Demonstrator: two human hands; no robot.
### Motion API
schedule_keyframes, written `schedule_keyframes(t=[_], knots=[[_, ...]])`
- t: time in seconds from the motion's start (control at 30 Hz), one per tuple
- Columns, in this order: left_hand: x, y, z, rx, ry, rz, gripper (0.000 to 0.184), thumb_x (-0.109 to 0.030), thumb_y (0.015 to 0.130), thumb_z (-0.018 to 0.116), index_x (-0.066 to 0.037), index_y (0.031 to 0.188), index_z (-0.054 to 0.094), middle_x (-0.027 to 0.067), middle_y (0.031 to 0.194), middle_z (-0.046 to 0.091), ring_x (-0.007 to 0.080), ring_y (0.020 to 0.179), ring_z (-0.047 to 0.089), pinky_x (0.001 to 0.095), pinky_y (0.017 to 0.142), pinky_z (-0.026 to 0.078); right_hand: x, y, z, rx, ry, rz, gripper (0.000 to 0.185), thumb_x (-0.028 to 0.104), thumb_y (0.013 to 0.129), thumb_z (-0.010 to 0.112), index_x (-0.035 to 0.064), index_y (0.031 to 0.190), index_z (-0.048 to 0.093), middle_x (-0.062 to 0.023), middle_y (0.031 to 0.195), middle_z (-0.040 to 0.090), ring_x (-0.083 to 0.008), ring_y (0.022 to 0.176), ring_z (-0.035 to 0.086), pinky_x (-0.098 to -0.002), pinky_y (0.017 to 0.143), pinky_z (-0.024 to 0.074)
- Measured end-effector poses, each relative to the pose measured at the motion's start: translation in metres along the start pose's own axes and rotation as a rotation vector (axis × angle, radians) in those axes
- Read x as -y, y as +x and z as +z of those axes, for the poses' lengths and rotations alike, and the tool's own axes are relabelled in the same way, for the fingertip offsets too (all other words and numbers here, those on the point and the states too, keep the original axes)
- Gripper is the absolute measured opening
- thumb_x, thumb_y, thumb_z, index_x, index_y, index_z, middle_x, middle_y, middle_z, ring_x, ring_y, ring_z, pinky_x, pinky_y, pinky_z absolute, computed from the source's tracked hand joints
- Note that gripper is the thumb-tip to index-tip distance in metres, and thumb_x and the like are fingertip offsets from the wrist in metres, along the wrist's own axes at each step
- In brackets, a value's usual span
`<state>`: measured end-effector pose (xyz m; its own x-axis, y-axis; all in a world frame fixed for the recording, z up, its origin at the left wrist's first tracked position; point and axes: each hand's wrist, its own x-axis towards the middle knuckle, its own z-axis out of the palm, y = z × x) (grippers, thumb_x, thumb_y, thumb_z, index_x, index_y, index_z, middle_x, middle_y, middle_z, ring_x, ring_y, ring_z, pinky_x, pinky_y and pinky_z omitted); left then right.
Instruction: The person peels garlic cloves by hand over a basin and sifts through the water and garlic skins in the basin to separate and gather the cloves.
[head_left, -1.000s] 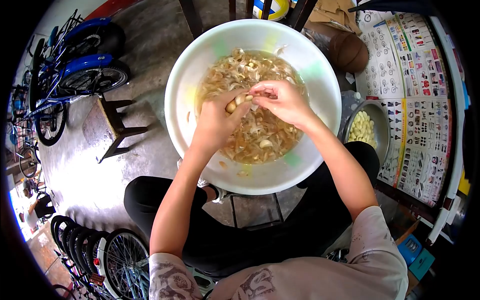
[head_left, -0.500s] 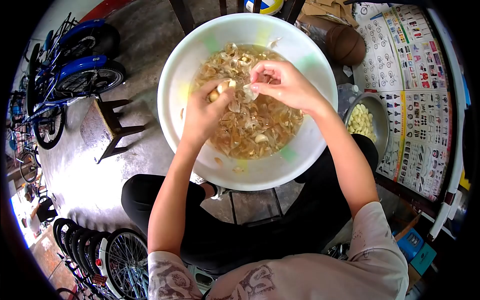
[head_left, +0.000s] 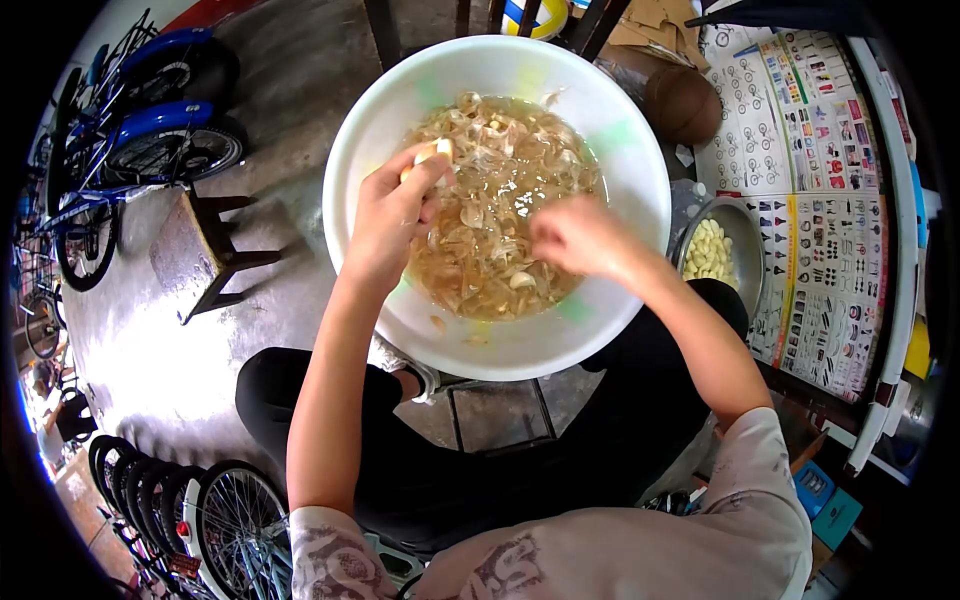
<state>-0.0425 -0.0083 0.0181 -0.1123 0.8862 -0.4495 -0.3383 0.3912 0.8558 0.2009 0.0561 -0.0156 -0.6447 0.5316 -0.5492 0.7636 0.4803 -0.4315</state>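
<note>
Garlic cloves (head_left: 444, 149) show between the thumb and fingers of my left hand (head_left: 388, 212), which is closed on them over the left side of a large white basin (head_left: 362, 135). Water and many loose garlic skins (head_left: 478, 215) lie in the basin. Over its right half hangs my right hand (head_left: 580, 238), smeared by motion, so its fingers and anything in them are unclear. One pale clove (head_left: 521, 280) sits among the skins below that hand.
A metal bowl (head_left: 755, 245) with peeled garlic cloves (head_left: 709, 252) stands right of the basin. Beyond it is a printed poster sheet (head_left: 835, 260), with a brown ball (head_left: 683, 104) at the back. A wooden stool (head_left: 205, 250) and bicycles (head_left: 165, 140) stand on the left.
My right hand has moved away from my left, down and to the right across the basin. My left hand has shifted slightly up and left, still holding cloves.
</note>
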Motion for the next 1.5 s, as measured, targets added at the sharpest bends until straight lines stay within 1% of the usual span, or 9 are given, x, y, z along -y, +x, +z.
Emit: schedule_keyframes(t=[0.2, 0.4, 0.47, 0.6, 0.73, 1.03, 1.1, 1.2, 1.5], knots=[[-0.008, -0.008, 0.009, 0.026, -0.021, 0.064, 0.024, -0.019, 0.096, 0.057, 0.0, 0.11, 0.063, -0.0022, 0.087, 0.056, 0.0025, 0.061, 0.037, 0.0177, 0.048, 0.026, 0.028, -0.011, 0.044, -0.079, -0.216, -0.202, 0.02, 0.023, 0.082, 0.07, 0.0046, 0.088, 0.067, -0.0147, 0.096, 0.063, -0.0288, 0.085, 0.066, -0.0419, 0.071, 0.0547], [-0.007, -0.006, 0.003, 0.148, 0.108, -0.008, 0.026, -0.021, 0.093, 0.06, -0.003, 0.111, 0.064, -0.0024, 0.087, 0.058, 0.0021, 0.061, 0.04, 0.0182, 0.05, 0.028, 0.03, -0.008, 0.008, 0.161, 0.084, 0.103, 0.012, 0.007, 0.081, 0.062, 0.0011, 0.091, 0.064, -0.0136, 0.104, 0.066, -0.0236, 0.084, 0.066, -0.035, 0.068, 0.0537], [-0.008, -0.008, 0.005, 0.192, 0.141, -0.056, 0.027, -0.022, 0.092, 0.062, -0.003, 0.11, 0.064, -0.0024, 0.087, 0.059, 0.0022, 0.061, 0.041, 0.0185, 0.05, 0.028, 0.014, -0.012, 0.008, 0.261, 0.846, 0.051, 0.02, 0.003, 0.082, 0.056, 0.0024, 0.102, 0.059, -0.011, 0.105, 0.067, -0.0171, 0.085, 0.065, -0.0285, 0.068, 0.0526], [-0.012, -0.009, 0.006, 0.184, 0.153, -0.055, 0.028, -0.022, 0.091, 0.062, -0.003, 0.112, 0.064, -0.0027, 0.086, 0.06, 0.0023, 0.061, 0.041, 0.0184, 0.05, 0.028, 0.017, -0.021, 0.012, 0.396, 1.586, -0.151, 0.028, 0.011, 0.084, 0.065, 0.0092, 0.109, 0.053, -0.0069, 0.105, 0.057, -0.0141, 0.09, 0.058, -0.0242, 0.07, 0.0485], [-0.011, -0.007, 0.005, 0.191, 0.142, -0.018, 0.028, -0.023, 0.091, 0.062, -0.004, 0.112, 0.065, -0.0032, 0.087, 0.06, 0.0021, 0.061, 0.041, 0.0179, 0.05, 0.028, 0.022, -0.012, 0.014, 0.493, 1.287, -0.206, 0.029, 0.014, 0.083, 0.068, 0.0089, 0.107, 0.053, -0.007, 0.106, 0.053, -0.0148, 0.094, 0.056, -0.0251, 0.071, 0.0477], [-0.01, -0.005, 0.006, 0.185, 0.151, -0.033, 0.029, -0.024, 0.091, 0.063, -0.004, 0.111, 0.065, -0.0035, 0.087, 0.06, 0.0021, 0.062, 0.041, 0.0178, 0.05, 0.029, 0.034, -0.015, 0.015, 0.638, 1.513, -0.322, 0.028, 0.01, 0.085, 0.065, 0.0068, 0.112, 0.058, -0.0004, 0.104, 0.058, -0.0123, 0.092, 0.057, -0.0275, 0.077, 0.0483], [-0.01, -0.005, 0.006, 0.183, 0.149, -0.03, 0.028, -0.025, 0.091, 0.063, -0.004, 0.111, 0.065, -0.0037, 0.087, 0.06, 0.002, 0.062, 0.041, 0.0177, 0.051, 0.029, 0.033, -0.007, 0.014, 0.316, 0.667, -0.276, 0.021, 0.008, 0.087, 0.061, 0.008, 0.108, 0.06, -0.0065, 0.101, 0.065, -0.0198, 0.087, 0.063, -0.0334, 0.073, 0.0508], [-0.01, -0.005, 0.008, 0.185, 0.166, -0.023, 0.029, -0.026, 0.091, 0.063, -0.005, 0.11, 0.066, -0.0047, 0.085, 0.059, 0.0019, 0.063, 0.041, 0.0181, 0.051, 0.029, 0.042, -0.011, 0.016, 0.274, -0.1, -0.157, 0.023, 0.008, 0.083, 0.061, 0.0102, 0.106, 0.064, -0.0095, 0.08, 0.066, -0.0283, 0.079, 0.066, -0.0381, 0.067, 0.0518], [-0.009, -0.005, 0.006, 0.199, 0.175, -0.044, 0.026, -0.026, 0.09, 0.063, -0.006, 0.106, 0.066, -0.0055, 0.083, 0.058, 0.0022, 0.062, 0.042, 0.019, 0.051, 0.032, 0.022, -0.021, 0.048, -0.064, -0.541, -0.186, 0.042, 0.003, 0.084, 0.053, 0.0093, 0.125, 0.05, -0.0196, 0.112, 0.058, -0.0335, 0.075, 0.068, -0.0409, 0.063, 0.0565]])
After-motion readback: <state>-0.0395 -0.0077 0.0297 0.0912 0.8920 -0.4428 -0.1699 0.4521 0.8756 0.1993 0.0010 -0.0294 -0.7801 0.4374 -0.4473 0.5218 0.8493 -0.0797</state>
